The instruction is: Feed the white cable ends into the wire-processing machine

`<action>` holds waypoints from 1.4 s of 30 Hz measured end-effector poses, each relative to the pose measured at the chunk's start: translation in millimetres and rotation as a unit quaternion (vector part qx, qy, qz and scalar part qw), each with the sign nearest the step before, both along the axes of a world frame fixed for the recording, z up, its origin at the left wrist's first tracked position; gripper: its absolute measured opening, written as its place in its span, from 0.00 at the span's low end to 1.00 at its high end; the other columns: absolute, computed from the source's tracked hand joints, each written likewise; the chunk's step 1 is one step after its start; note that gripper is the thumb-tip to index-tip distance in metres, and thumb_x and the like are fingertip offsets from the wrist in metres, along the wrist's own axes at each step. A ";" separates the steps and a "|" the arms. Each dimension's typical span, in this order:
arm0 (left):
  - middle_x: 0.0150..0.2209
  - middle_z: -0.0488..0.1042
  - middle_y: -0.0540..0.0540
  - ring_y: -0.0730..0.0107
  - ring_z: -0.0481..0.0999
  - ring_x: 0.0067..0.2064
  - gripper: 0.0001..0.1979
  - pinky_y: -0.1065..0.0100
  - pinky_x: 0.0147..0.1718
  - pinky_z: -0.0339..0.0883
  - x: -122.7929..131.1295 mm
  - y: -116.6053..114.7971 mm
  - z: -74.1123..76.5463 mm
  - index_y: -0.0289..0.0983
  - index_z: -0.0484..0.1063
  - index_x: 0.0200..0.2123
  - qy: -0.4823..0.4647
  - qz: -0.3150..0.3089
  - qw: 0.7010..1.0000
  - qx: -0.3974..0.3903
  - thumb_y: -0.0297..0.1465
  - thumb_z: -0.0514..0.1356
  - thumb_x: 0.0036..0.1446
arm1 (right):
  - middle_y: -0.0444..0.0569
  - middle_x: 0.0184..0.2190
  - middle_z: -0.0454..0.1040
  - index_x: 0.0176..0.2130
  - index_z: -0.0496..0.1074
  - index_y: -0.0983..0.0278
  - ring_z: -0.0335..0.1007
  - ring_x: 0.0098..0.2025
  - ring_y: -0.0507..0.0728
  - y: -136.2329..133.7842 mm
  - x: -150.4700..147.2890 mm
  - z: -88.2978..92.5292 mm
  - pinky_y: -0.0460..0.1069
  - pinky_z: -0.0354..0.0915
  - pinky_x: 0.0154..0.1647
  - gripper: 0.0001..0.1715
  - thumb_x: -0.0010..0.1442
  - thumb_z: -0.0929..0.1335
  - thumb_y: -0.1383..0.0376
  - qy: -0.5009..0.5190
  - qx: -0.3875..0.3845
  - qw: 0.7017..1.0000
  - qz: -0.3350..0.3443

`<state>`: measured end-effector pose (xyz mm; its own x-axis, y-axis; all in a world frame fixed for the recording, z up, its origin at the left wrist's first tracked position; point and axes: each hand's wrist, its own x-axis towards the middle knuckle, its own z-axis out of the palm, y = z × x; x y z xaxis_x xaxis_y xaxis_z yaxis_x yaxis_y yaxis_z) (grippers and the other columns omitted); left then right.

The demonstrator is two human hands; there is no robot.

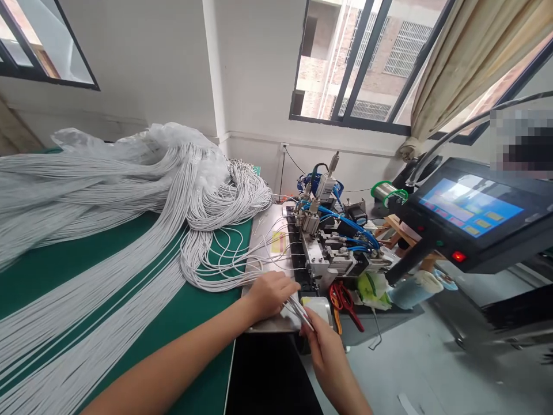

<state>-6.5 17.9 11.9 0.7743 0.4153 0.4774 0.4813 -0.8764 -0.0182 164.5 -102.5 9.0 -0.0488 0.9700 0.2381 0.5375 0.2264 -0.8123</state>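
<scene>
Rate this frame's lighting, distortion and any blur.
Head view: soft daylight from the windows, no harsh glare or shadows; wide-angle lens bows their frames and the green table; pixelated patch masks the upper right; left hand, right hand and white cords are sharp.

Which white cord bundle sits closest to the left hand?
The looped bundle curling at the edge of the metal plate, beside the left hand; the straight bundles stretch away leftward.

The cords are plain white; the mat is dark green; the scissors have red and orange handles; the tubes are bright blue; the screen glows blue — dotted with yellow and red tiles; the lamp is red; the curtain, beige.
</scene>
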 end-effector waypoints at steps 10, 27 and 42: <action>0.23 0.70 0.50 0.69 0.71 0.26 0.11 0.70 0.23 0.60 6.8 -15.2 -3.7 0.37 0.68 0.43 -0.038 -0.075 0.994 0.064 0.27 0.50 0.59 | 0.44 0.27 0.69 0.36 0.71 0.63 0.62 0.29 0.53 -8.0 30.3 42.3 0.46 0.56 0.29 0.11 0.65 0.63 0.61 -0.071 -0.088 0.991 0.077; 0.38 0.75 0.44 0.66 0.75 0.34 0.28 0.68 0.27 0.66 4.3 -21.9 2.1 0.33 0.58 0.59 -0.011 -0.051 0.998 0.044 0.25 0.52 0.54 | 0.46 0.30 0.74 0.37 0.74 0.62 0.66 0.31 0.54 -12.3 71.2 60.0 0.46 0.59 0.30 0.11 0.62 0.67 0.57 -0.062 -0.073 0.995 0.039; 0.35 0.75 0.45 0.67 0.74 0.32 0.21 0.68 0.27 0.64 7.5 -20.1 -0.8 0.35 0.63 0.56 -0.052 -0.071 0.992 0.086 0.32 0.51 0.60 | 0.45 0.27 0.72 0.32 0.72 0.63 0.63 0.29 0.53 -1.2 68.1 51.4 0.46 0.58 0.29 0.13 0.64 0.65 0.58 -0.079 -0.056 0.995 0.013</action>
<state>1.0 -2.2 11.2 0.7620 0.2117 0.6120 0.3608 -0.9236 -0.1297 232.6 -103.7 60.4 -0.1020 0.9880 0.1157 0.6560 0.1542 -0.7389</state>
